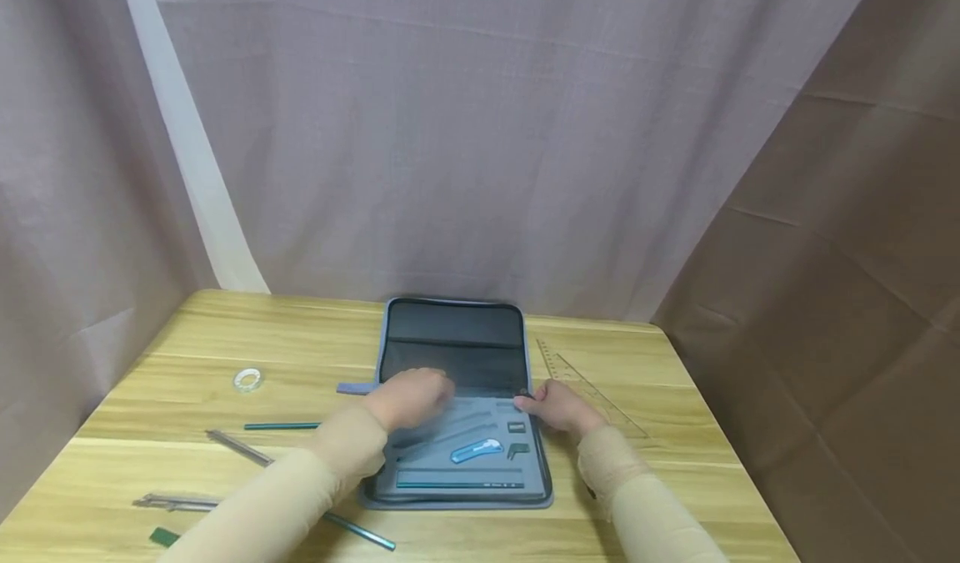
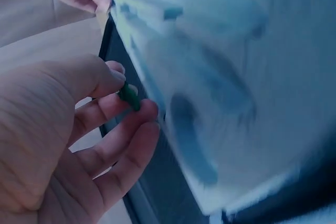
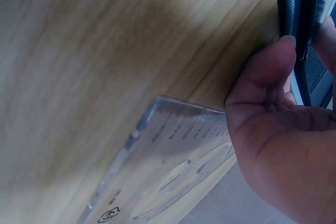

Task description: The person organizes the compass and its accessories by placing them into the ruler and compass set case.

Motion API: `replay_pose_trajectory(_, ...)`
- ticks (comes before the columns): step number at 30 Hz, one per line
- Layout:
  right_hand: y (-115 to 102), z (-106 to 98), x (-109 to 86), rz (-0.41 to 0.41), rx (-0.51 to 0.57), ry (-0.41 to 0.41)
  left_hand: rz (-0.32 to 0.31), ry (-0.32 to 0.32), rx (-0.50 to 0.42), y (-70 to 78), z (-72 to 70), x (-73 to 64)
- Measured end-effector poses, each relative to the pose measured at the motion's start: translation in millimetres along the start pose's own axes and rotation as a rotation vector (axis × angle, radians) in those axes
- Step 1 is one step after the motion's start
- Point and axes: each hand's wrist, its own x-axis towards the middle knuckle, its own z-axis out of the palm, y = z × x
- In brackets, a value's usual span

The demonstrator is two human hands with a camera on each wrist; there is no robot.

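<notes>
Because the green piece (image 2: 129,98) pinched in left hand (image 1: 411,398) is small, it could slip. Right hand (image 1: 559,407) grips case (image 3: 291,3) edge; tugging might jostle cutter (image 1: 476,451) between wrists.

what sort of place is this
Probably an indoor desk space, curtained off: fabric drapes hang behind and at the sides of a wood-grain table, which bears an open zip case and a clear set square.

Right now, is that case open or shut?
Open. The case has its dark lid folded back, showing the blue cutter in its grey tray.
</notes>
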Motion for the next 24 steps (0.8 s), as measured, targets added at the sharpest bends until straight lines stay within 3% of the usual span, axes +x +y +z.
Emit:
replay_pose_trajectory(6,1.1,2.9,3.4,0.008,0.015,0.005,-0.023,0.034,0.005,1.1,14.4,8.2)
replay_pose_trajectory(11,3.0,2.9,6.7,0.013,0.016,0.009,-0.021,0.047,0.077,4.8,22.4,13.2)
replay_pose_trajectory(16,3.9,2.0,7.0,0.005,0.002,0.010,-0.002,0.048,0.103,16.2,18.8,11.8)
replay_pose_trajectory(24,5.8,1.5,6.8,0.015,-0.021,0.014,-0.021,-0.017,0.010,21.7,10.1,8.6)
